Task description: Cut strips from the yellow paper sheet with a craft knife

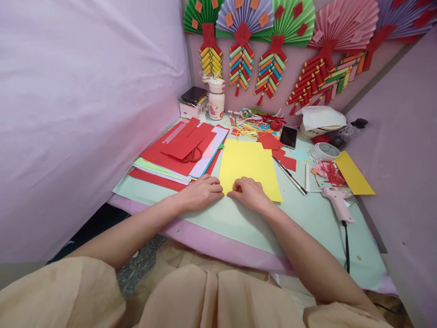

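Note:
A sheet of yellow paper (251, 159) lies flat on the table in front of me. At its near left corner, my left hand (205, 193) has its fingers bent and pressed together on the paper's edge. My right hand (251, 192) is closed at the same near edge, thumb and fingertips pinching the paper, with the two hands' fingertips only a small gap apart. Left of the yellow sheet is a stack of coloured paper (164, 152), mostly red with white, green and blue sheets. Red-handled scissors (194, 155) lie partly under red strips on that stack.
To the right lie a black pen (290, 176), a white stick (307, 177), a corded glue gun (337, 204), a tape roll (325, 151) and a phone (288, 137). A white bottle (216, 100) stands at the back. Paper fans (244, 18) hang on the wall behind.

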The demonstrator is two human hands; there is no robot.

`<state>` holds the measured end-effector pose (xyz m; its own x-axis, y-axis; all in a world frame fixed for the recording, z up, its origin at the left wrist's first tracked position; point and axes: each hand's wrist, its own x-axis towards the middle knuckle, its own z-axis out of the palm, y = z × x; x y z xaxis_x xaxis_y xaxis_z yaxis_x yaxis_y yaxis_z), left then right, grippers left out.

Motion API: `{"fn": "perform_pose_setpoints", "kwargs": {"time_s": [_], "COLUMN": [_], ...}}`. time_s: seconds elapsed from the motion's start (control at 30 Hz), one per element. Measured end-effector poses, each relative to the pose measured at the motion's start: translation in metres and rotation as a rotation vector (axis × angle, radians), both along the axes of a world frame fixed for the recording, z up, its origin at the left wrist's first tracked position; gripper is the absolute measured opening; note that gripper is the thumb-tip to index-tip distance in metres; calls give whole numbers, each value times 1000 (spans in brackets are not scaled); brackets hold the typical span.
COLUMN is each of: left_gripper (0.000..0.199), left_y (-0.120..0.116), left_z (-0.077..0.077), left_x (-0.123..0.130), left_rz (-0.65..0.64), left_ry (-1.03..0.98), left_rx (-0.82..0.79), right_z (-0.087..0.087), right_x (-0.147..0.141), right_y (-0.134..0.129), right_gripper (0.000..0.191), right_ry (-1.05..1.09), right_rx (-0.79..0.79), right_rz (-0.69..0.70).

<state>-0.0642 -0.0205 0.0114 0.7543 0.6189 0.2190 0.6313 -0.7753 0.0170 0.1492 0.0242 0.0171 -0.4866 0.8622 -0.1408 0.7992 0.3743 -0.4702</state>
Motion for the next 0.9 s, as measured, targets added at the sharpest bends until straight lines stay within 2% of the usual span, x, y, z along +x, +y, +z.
{"fn": "perform_pose_setpoints", "kwargs": {"time_s": [0.3,0.57,0.7,0.9], "left_gripper": [29,28,28,29], "left_y": [-8,-12,-15,-39], "left_z": [7,2,-7,-16], "left_x": [-18,23,31,44], "left_rz": [53,165,191,144], "left_ry": [-34,-340,-338,-331], "left_rx": [-18,-142,-161,-60], "right_z": [2,12,15,11], "right_x": [-1,18,34,46], "right_y": [-1,1,0,-1], "right_gripper": [25,7,6,12], "right_ry": [13,94,114,94], "right_rx": [-13,-121,-149,-126], "right_rz": [1,58,45,33]}}
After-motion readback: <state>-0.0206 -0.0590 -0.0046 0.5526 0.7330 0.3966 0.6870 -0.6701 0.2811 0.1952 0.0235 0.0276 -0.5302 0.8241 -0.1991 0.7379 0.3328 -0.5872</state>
